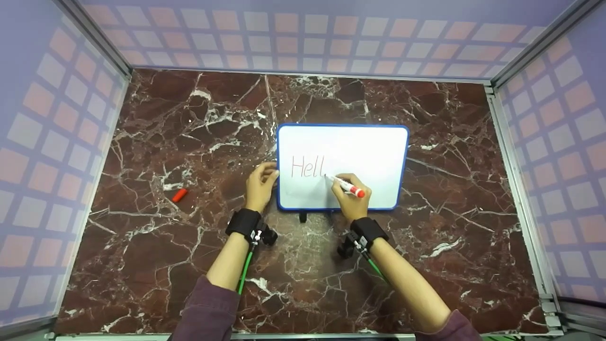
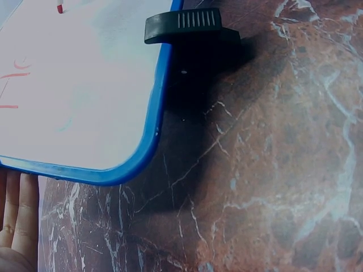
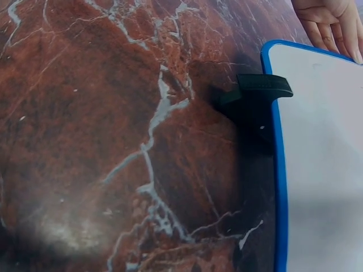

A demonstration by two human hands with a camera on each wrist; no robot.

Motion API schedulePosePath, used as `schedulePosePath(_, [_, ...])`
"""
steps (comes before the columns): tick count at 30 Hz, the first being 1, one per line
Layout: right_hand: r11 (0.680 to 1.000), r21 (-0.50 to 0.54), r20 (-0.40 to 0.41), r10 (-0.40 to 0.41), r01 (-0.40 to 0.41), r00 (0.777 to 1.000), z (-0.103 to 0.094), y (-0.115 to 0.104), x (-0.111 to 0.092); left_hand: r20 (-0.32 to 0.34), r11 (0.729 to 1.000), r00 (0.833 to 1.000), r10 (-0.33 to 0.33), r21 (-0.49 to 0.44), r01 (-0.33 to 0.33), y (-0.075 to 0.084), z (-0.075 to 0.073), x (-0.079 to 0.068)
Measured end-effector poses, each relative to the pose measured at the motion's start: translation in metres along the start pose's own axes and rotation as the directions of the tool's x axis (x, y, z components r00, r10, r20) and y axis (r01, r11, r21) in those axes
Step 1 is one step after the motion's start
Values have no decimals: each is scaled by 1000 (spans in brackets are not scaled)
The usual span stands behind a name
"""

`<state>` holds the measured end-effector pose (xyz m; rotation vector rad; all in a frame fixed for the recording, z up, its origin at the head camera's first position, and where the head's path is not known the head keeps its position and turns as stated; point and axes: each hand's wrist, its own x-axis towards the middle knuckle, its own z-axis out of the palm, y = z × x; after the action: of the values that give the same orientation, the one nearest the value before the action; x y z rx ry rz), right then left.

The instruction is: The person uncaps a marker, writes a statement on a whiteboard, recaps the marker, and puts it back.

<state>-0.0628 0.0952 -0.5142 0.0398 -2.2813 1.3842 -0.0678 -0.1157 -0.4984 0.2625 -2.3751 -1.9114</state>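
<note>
The whiteboard is lying flat on the marble table, reading "Hell" in red. The right hand is pinching a red marker, tip touching the board. The left hand is resting straight fingers against the board's left edge. A red cap is lying well apart, leftward.

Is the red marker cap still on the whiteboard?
No, the red cap lies on the marble table, left of the whiteboard and apart from it.

Even, soft light fell from overhead; the whiteboard glared pale, wrist views looked bluish and hazy, shadows short.
</note>
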Motion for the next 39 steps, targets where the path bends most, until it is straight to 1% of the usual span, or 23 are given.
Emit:
schedulePosePath(5, [999,16,4,44,-45,999,-4,-22,5,-8,1000,1000,-6,23,6,2,1,0])
schedulePosePath(10, [998,17,-3,63,-63,998,-6,-26,9,-15,1000,1000,-14,27,15,-2,2,1])
schedulePosePath(14, [998,20,-23,53,-52,998,-7,-25,11,-13,1000,1000,-22,-2,22,-19,4,7])
schedulePosePath(17, [998,24,-31,60,-59,998,-9,-25,13,-14,1000,1000,-24,-14,24,-32,6,12])
schedulePosePath(18, [998,24,-34,63,-62,997,-10,-25,13,-15,1000,1000,-25,-15,25,-33,6,13])
schedulePosePath(24, [998,10,-40,68,-68,997,-12,-24,13,-19,999,999,-33,7,33,-34,6,14])
schedulePosePath(31, [997,17,-38,80,-79,996,-14,-23,10,-11,999,1000,-20,43,21,-34,4,13])
schedulePosePath(39, [996,14,-32,87,-86,996,-16,-22,6,-18,1000,1000,-20,23,21,-33,6,13])
